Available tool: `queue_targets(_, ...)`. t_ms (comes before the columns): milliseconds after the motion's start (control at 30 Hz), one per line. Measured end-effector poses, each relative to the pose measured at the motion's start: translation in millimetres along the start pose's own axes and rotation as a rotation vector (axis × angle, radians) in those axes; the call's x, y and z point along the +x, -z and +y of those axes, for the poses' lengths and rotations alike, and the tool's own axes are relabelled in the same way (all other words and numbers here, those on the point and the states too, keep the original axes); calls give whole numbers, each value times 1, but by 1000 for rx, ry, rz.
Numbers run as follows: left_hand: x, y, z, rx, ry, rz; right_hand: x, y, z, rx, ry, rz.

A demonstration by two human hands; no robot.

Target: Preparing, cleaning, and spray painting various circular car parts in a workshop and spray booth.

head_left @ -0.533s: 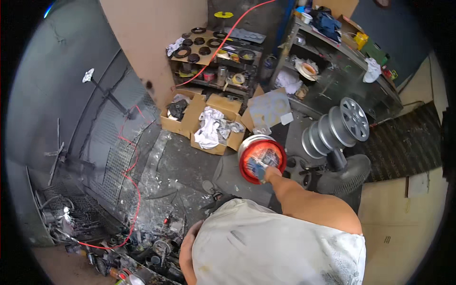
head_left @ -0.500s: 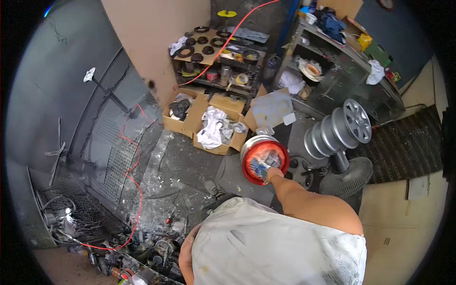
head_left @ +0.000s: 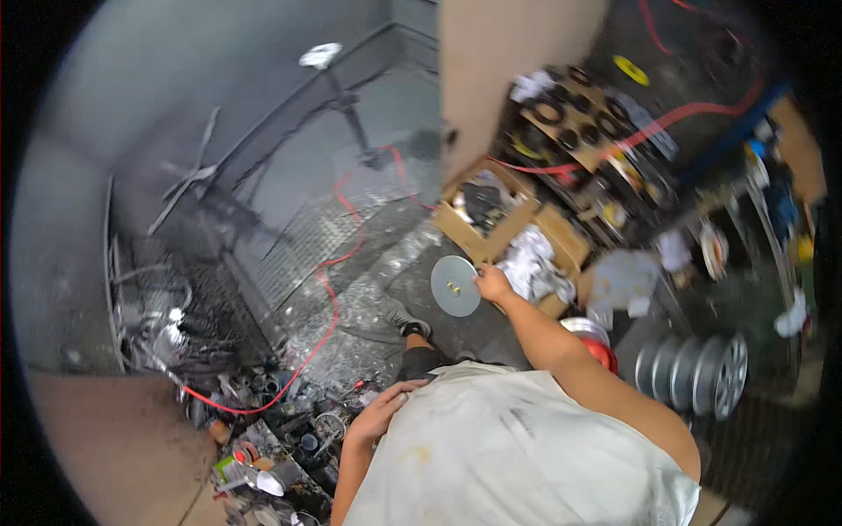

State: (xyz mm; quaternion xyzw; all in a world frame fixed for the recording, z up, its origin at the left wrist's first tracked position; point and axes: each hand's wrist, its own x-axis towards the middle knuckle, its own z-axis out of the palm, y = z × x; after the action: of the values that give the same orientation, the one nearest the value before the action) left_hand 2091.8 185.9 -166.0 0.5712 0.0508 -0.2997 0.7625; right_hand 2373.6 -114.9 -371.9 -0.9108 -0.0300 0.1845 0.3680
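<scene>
Right hand [head_left: 494, 283] now off one red ring [head_left: 601, 353], one grey disc [head_left: 451, 286] in grasp

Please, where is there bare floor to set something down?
Two patches look free: the speckled dark floor between the red hose and the grey disc in the right hand; and the textured floor plate left of the hose. It is crowded at lower left with jumbled parts, and at right with cardboard boxes and silver wheels.

The edges are black, and straight lines bend near them. The smudged white cloth shirt [head_left: 517, 447] looks bright. The flat, round grey disc [head_left: 454, 291] is softly lit. The bendy red hose [head_left: 702, 110] at upper right is blurry.
</scene>
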Motion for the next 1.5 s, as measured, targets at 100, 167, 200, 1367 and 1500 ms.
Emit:
queue_targets(100, 21, 56, 6, -89, -62, 177, 39, -9, -83, 151, -61, -69)
queue_targets(167, 38, 112, 2, -5, 59, 383, 87, -36, -78, 224, 75, -10)
queue_targets(200, 42, 141, -3, -18, 41, 399, 103, -38, -96, 211, 95, -21)
queue_targets(1367, 142, 423, 16, -165, 467, 1188, 730, 69, -574, 1035, -137, 143)
queue_targets(1500, 147, 434, 39, -274, 490, 1240, 726, 63, -584, 1068, -139, 136)
